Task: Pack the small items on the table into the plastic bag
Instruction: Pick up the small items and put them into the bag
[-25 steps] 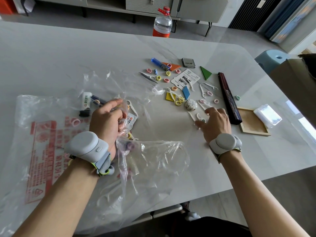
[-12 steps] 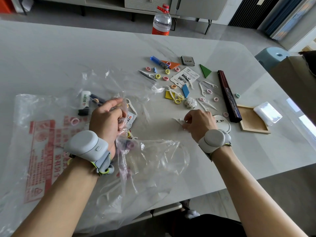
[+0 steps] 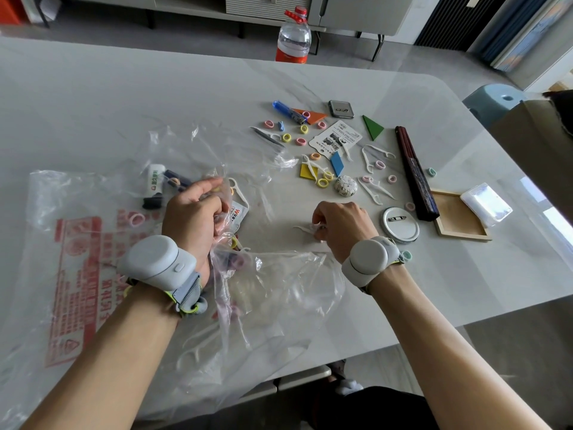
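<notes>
From the head camera, my left hand (image 3: 193, 217) sits left of centre, fingers (image 3: 214, 184) curled shut on a fold of the clear plastic bag with red printing (image 3: 77, 268), pinching its mouth up so the opening faces the scattered pieces on the right. I judge that lift is there to keep a gap for dropping things in. Already inside, toward the middle left of the frame, I can see a small white tube (image 3: 154, 179), a pink ring (image 3: 136, 219) and some white floss picks, blurred through the film.

My right hand (image 3: 339, 226) is at centre, just right of the bag's mouth, closed on a white plastic floss pick (image 3: 305, 229) whose tip pokes out to the left; whether anything else is gathered in my palm I cannot tell. It hangs low over the pale grey surface (image 3: 124, 97), and I take this as the carry toward the opening.

Still unpacked in the upper right: pastel rubber rings (image 3: 286, 138), a printed white card (image 3: 336, 139), a green wooden triangle (image 3: 373, 128), a round silver pin badge (image 3: 400, 224) just beside my right wrist, and a dark folded fan (image 3: 415, 172). The thin film could sag shut if my left grip slackens
</notes>
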A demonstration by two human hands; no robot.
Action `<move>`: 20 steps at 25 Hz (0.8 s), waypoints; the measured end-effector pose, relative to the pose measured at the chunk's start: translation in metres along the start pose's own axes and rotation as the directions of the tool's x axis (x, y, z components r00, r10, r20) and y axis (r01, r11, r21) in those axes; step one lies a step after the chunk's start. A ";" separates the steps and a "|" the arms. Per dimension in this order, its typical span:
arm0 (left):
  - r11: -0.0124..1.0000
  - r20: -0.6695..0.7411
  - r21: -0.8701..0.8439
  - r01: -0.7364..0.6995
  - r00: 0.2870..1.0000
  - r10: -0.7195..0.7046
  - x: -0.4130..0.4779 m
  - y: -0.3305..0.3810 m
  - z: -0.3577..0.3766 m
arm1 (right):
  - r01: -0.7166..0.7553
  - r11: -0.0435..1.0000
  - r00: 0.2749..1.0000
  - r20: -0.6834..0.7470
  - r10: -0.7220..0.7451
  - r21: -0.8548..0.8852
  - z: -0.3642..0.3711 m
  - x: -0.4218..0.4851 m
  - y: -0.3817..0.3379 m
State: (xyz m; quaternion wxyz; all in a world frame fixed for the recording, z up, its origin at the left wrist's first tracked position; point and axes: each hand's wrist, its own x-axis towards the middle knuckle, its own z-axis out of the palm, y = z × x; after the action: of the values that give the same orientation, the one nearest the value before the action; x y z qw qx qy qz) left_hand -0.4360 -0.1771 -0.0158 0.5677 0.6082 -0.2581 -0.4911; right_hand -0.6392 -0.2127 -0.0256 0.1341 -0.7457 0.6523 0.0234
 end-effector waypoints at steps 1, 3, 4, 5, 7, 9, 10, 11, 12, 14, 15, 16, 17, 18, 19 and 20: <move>1.000 -0.002 -0.004 0.005 1.000 -0.005 0.000 0.000 0.000 | 0.000 1.000 1.000 0.017 0.000 -0.015 0.000 0.000 -0.002; 1.000 0.004 -0.013 0.013 1.000 -0.013 0.000 0.001 -0.001 | 0.004 0.998 0.998 0.060 0.000 -0.057 0.001 0.002 -0.006; 1.000 0.009 -0.015 0.016 1.000 -0.016 -0.001 0.001 -0.001 | 0.008 0.997 0.997 0.079 -0.002 -0.075 0.001 0.003 -0.007; 1.000 0.010 -0.013 0.017 1.000 -0.017 -0.001 0.001 -0.001 | 0.014 0.996 0.996 0.094 -0.006 -0.088 0.001 0.004 -0.008; 1.000 0.004 -0.005 0.012 1.000 -0.012 -0.001 0.002 -0.001 | 0.033 0.994 0.994 0.105 -0.022 -0.105 0.001 0.003 -0.009; 1.000 0.005 0.009 0.008 1.000 -0.008 -0.001 0.002 -0.002 | 0.065 0.990 0.996 0.076 -0.056 -0.125 0.001 0.001 -0.012; 1.000 0.007 0.015 0.008 1.000 -0.009 -0.001 0.002 -0.003 | 0.085 0.986 0.996 0.053 -0.078 -0.142 0.001 0.000 -0.015; 1.000 0.007 0.019 0.009 1.000 -0.009 0.000 0.002 -0.003 | 0.099 0.981 0.995 0.031 -0.095 -0.165 0.001 -0.002 -0.017; 1.000 0.006 0.022 0.009 1.000 -0.009 0.000 0.002 -0.003 | 0.103 0.977 0.995 0.013 -0.102 -0.187 0.001 -0.003 -0.019; 1.000 0.005 0.021 0.014 1.000 -0.014 0.001 0.002 -0.004 | 0.084 0.974 0.996 -0.011 -0.089 -0.209 0.001 -0.004 -0.023; 1.000 0.008 0.016 0.020 1.000 -0.020 0.001 0.001 -0.004 | 0.076 0.974 0.996 -0.020 -0.082 -0.212 0.002 -0.005 -0.025; 1.000 0.010 0.009 0.024 1.000 -0.024 0.001 0.001 -0.004 | 0.077 0.975 0.996 -0.021 -0.083 -0.210 0.003 -0.005 -0.026; 1.000 0.008 0.007 0.027 1.000 -0.027 0.001 0.001 -0.004 | 0.078 0.975 0.996 -0.014 -0.083 -0.207 0.005 -0.005 -0.026; 1.000 0.002 0.008 0.026 1.000 -0.026 0.001 0.001 -0.004 | 0.075 0.978 0.997 -0.009 -0.079 -0.194 0.006 -0.004 -0.024; 1.000 -0.004 0.010 0.023 1.000 -0.023 0.002 0.001 -0.005 | 0.057 0.986 0.998 -0.006 -0.059 -0.154 0.006 -0.001 -0.021; 1.000 -0.005 0.009 0.019 1.000 -0.019 0.001 0.002 -0.006 | 0.016 0.996 1.000 -0.006 -0.017 -0.085 0.005 0.001 -0.018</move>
State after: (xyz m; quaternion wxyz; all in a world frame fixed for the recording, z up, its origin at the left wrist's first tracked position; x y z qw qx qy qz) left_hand -0.4300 -0.1761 -0.0151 0.5609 0.6143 -0.2533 -0.4939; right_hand -0.6207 -0.2108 -0.0273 0.1002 -0.7561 0.6450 0.0472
